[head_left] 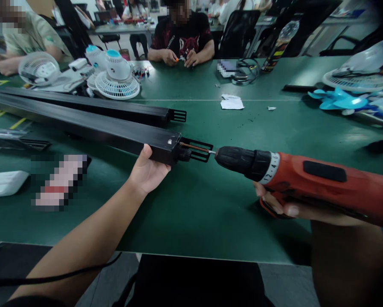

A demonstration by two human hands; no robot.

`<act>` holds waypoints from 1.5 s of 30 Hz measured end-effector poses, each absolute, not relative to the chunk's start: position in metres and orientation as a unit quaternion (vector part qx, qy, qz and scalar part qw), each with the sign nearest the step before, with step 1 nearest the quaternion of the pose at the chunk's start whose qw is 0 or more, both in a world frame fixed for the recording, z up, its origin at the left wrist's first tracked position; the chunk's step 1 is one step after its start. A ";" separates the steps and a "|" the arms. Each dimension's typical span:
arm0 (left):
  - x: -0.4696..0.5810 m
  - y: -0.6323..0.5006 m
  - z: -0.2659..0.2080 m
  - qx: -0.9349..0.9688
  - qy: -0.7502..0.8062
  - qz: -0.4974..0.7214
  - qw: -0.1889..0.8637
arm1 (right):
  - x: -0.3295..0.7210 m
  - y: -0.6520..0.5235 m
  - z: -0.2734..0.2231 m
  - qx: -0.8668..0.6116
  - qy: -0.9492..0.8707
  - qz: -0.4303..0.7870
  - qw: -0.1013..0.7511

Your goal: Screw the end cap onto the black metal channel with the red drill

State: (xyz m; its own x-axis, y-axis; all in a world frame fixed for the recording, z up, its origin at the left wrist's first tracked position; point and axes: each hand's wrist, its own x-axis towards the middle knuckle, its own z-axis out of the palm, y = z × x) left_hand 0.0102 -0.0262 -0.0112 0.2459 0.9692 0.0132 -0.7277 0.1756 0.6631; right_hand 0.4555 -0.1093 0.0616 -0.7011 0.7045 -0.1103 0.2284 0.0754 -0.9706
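My left hand (149,172) is wrapped round the near end of a long black rectangular bar (114,128), thumb on its side and fingers underneath. A slotted black bracket (199,150) and a small dark knob (184,154) stick out of that end. In my right hand (274,202) is a red cordless drill (309,175) with a black chuck, held level and pointing left. Its long thin bit (196,146) reaches to the end face of the bar; where the tip sits is hard to make out. Behind lies a second black bar (140,112) with a similar bracket.
Small white fans (116,76) stand at the back left, and blue fan blades (341,99) lie at the right. A blurred-out phone (63,181) and a white part (6,183) are at the near left. Across the green table (210,221) a person (181,38) sits handling something small.
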 end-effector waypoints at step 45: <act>0.011 -0.024 -0.014 0.296 0.246 0.586 0.713 | 0.437 -0.115 0.060 -0.328 -0.712 0.532 0.320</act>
State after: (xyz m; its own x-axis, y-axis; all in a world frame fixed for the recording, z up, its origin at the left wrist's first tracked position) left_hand 0.0115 -0.0245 -0.0138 0.1919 0.9814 -0.0028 -0.6903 0.1371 0.7104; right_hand 0.4367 -0.1146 0.0605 -0.5800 0.8076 0.1067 0.1278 0.2195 -0.9672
